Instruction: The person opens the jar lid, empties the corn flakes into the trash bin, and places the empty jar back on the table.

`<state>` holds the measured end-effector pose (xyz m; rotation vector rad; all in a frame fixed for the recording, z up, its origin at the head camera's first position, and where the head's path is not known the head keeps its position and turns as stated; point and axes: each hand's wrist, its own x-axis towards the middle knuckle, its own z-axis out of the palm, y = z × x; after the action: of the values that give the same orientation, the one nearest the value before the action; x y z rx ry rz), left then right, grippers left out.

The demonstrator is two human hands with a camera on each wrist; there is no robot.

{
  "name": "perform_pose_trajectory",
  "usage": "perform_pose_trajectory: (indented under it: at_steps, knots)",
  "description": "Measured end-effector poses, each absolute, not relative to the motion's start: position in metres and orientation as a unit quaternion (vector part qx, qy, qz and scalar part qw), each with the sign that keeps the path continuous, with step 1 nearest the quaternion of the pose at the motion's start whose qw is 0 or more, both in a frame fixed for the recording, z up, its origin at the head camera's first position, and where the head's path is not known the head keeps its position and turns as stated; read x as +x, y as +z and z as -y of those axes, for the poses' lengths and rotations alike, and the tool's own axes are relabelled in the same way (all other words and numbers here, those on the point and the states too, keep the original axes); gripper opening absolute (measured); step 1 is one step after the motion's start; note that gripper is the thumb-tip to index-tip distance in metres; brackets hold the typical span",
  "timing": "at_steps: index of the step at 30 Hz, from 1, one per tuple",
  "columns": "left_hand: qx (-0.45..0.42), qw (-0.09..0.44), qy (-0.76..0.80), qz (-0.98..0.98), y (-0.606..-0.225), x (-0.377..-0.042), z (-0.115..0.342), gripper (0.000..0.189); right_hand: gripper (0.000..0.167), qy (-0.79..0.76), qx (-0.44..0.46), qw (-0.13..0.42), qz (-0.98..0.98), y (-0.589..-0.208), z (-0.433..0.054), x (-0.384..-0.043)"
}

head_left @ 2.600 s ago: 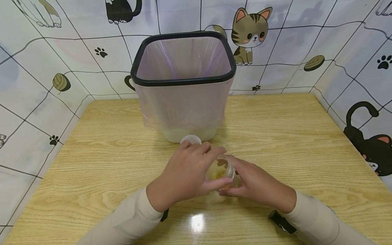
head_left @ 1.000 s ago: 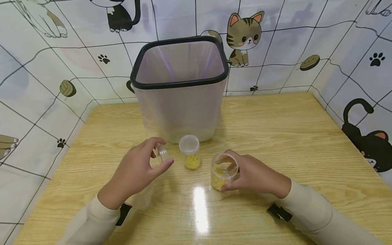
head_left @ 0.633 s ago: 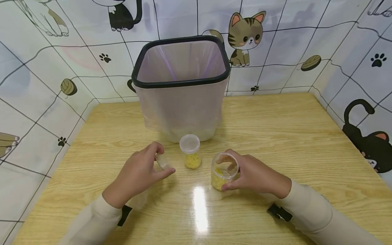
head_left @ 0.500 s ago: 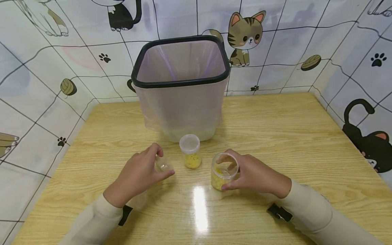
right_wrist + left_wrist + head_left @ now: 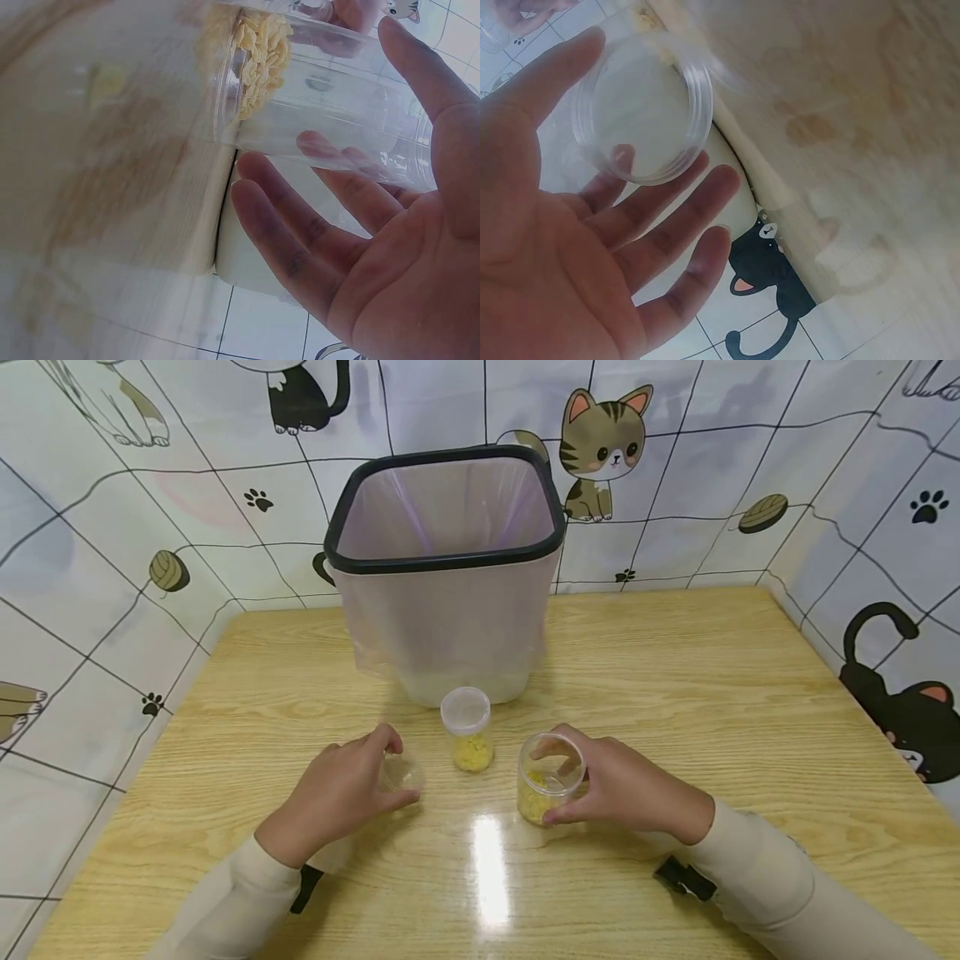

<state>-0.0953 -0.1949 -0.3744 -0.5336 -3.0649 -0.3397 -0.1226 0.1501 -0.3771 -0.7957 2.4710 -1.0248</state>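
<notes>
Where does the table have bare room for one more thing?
The yellowish wood-grain table is bare right of the pale black-rimmed bin, beyond the right hand, and left of the left hand. Between the hands it is crowded: clear round lid, small clear lidded jar, larger clear open jar.

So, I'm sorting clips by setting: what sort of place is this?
Probably a makeshift indoor work booth: a wood-grain table with cat-print walls at its back and sides, and a lined bin standing on it.

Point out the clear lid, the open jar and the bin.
Clear lid (image 5: 643,109), left wrist view: middle of its flat disc.
Open jar (image 5: 330,101), right wrist view: clear side wall.
Bin (image 5: 450,618), head view: front side.
</notes>
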Motion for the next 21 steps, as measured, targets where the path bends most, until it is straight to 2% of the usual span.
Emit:
perform_pose_trajectory:
  at_steps: [7,12,21]
  knots:
    - [-0.173,-0.017,-0.086,0.981,-0.3764,-0.0935,0.1965,0.070,0.076,-0.369,-0.281,0.179,-0.868,-0.3776,-0.1504,-0.1229]
    - [-0.189,-0.034,-0.057,0.980,-0.3779,-0.0911,0.1982,0.068,0.075,-0.362,-0.292,0.169,-0.869,-0.3786,-0.1502,-0.1234]
    - [-0.199,-0.028,-0.050,0.978,-0.3793,-0.0905,0.2015,0.069,0.075,-0.360,-0.292,0.166,-0.870,-0.3796,-0.1502,-0.1233]
